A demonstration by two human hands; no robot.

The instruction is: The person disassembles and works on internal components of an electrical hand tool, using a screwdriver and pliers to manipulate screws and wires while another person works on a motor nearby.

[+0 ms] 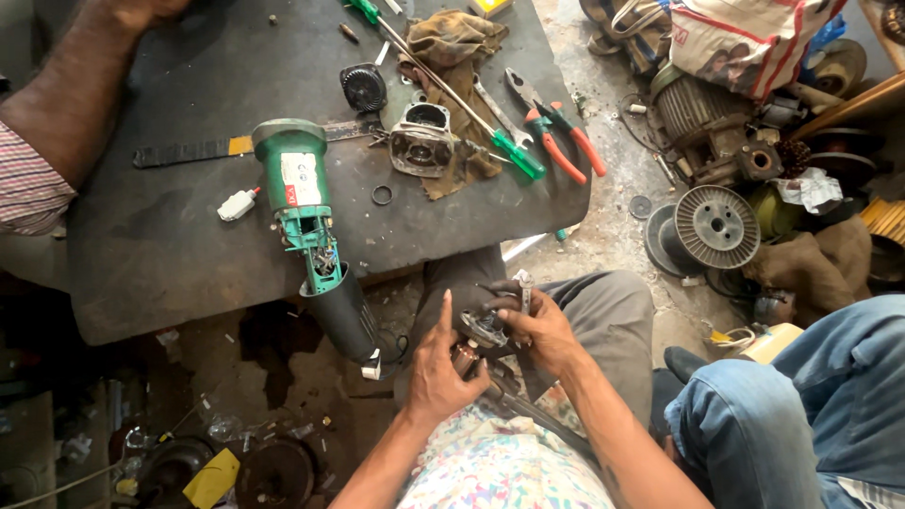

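My left hand (pixel 437 366) and my right hand (pixel 537 330) together grip a small metal motor part (pixel 483 330) over my lap, the left index finger pointing up along it. A thin metal tool (pixel 524 287) sticks up by my right fingers. A long dark rod (pixel 528 415) runs down from the part across my patterned shirt. Just left of my hands, a green power tool body (pixel 304 203) with a black handle lies on the dark worktable (pixel 170 245), overhanging its near edge.
On the table lie a grey gear housing (pixel 420 139), a green-handled screwdriver (pixel 514 151), red-handled pliers (pixel 566 141), a brown rag (pixel 452 47) and a black fan disc (pixel 364 87). Another person's arm (pixel 66 104) rests at the far left; a jeans-clad leg (pixel 801 405) is at right. Motor parts clutter the floor (pixel 716 226).
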